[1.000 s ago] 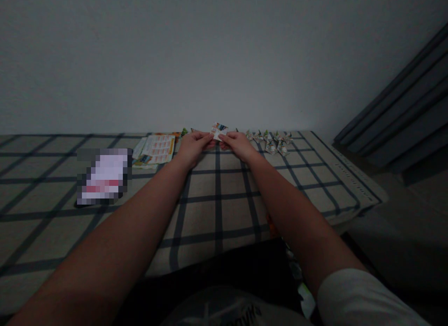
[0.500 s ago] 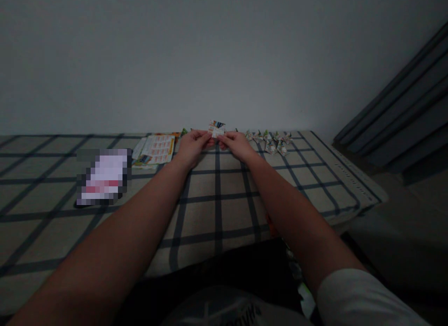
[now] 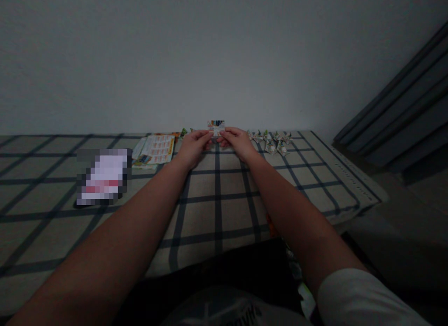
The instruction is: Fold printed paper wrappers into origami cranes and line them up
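left hand (image 3: 193,146), right hand (image 3: 240,143) | grip: both pinching small printed paper (image 3: 216,125) | folded pieces (image 3: 277,145) right, printed sheets (image 3: 159,147) left, on cloth-covered desk (image 3: 203,211)

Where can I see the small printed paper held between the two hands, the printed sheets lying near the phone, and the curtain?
Small printed paper (image 3: 216,127): head view, middle of its face.
Printed sheets (image 3: 159,149): head view, face of the top one.
Curtain (image 3: 402,118): head view, among its folds.

Phone (image 3: 107,174), papers (image 3: 159,148) and folded pieces (image 3: 270,146) lie left to right on the cloth (image 3: 234,190).
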A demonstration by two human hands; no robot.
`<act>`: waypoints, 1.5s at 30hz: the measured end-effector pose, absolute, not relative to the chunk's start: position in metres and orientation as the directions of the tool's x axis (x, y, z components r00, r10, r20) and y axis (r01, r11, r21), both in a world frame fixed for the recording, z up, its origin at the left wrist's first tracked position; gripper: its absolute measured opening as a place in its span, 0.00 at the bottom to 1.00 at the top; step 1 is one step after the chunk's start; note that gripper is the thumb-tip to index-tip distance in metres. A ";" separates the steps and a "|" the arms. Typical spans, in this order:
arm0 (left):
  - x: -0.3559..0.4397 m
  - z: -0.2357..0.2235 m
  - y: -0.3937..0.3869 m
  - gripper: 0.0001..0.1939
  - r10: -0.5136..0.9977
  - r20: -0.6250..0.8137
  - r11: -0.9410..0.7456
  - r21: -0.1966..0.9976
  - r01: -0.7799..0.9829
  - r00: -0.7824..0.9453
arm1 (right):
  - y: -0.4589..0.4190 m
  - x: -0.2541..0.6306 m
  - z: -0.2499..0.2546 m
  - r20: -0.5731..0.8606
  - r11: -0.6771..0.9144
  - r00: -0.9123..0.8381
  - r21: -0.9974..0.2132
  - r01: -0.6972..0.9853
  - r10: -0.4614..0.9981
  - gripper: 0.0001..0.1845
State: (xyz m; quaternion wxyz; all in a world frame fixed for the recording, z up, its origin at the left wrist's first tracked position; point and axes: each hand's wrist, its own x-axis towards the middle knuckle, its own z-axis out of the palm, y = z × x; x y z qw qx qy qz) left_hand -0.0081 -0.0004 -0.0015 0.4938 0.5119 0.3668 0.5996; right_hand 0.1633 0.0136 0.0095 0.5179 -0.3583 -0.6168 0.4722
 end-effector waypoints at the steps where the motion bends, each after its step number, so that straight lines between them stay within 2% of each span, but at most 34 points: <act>1: -0.008 -0.001 -0.001 0.09 0.970 0.242 -0.228 0.942 -0.246 0.029 | 0.014 0.164 0.009 0.303 0.296 -0.209 -0.953 -0.065 0.930 0.09; 4: -0.006 0.002 -0.004 0.10 0.982 0.181 -0.156 0.935 -0.319 0.050 | 0.015 0.165 0.008 0.299 0.291 -0.228 -0.954 -0.068 0.926 0.08; 9: -0.007 0.007 -0.005 0.19 0.994 0.103 -0.104 0.912 -0.396 -0.024 | 0.015 0.167 0.007 0.358 0.389 -0.261 -0.918 0.076 0.896 0.12; 13: -0.009 0.007 -0.004 0.22 0.993 0.114 -0.117 0.917 -0.381 -0.030 | 0.016 0.169 0.007 0.508 0.559 -0.246 -0.796 0.231 0.825 0.13; 16: -0.009 0.003 -0.003 0.28 0.986 0.164 -0.154 0.931 -0.331 0.005 | 0.016 0.170 0.007 0.576 0.629 -0.253 -0.723 0.287 0.777 0.14; 25: -0.011 -0.005 0.006 0.28 0.980 0.195 -0.199 0.941 -0.273 -0.044 | 0.005 0.169 0.015 0.503 0.599 -0.347 -0.751 0.276 0.791 0.08; 30: -0.009 0.000 0.000 0.26 0.986 0.165 -0.169 0.947 -0.275 -0.035 | 0.005 0.170 0.015 0.493 0.587 -0.346 -0.765 0.263 0.798 0.05; 34: -0.008 0.004 -0.003 0.23 0.987 0.159 -0.154 0.936 -0.317 -0.009 | 0.006 0.170 0.013 0.497 0.582 -0.333 -0.774 0.247 0.802 0.04; 40: -0.008 0.002 0.001 0.27 0.983 0.173 -0.183 0.939 -0.292 -0.060 | 0.006 0.166 0.013 0.446 0.537 -0.347 -0.811 0.234 0.825 0.08; 45: -0.009 0.000 0.002 0.27 0.987 0.152 -0.159 0.947 -0.279 -0.047 | 0.007 0.166 0.009 0.494 0.603 -0.386 -0.759 0.246 0.779 0.04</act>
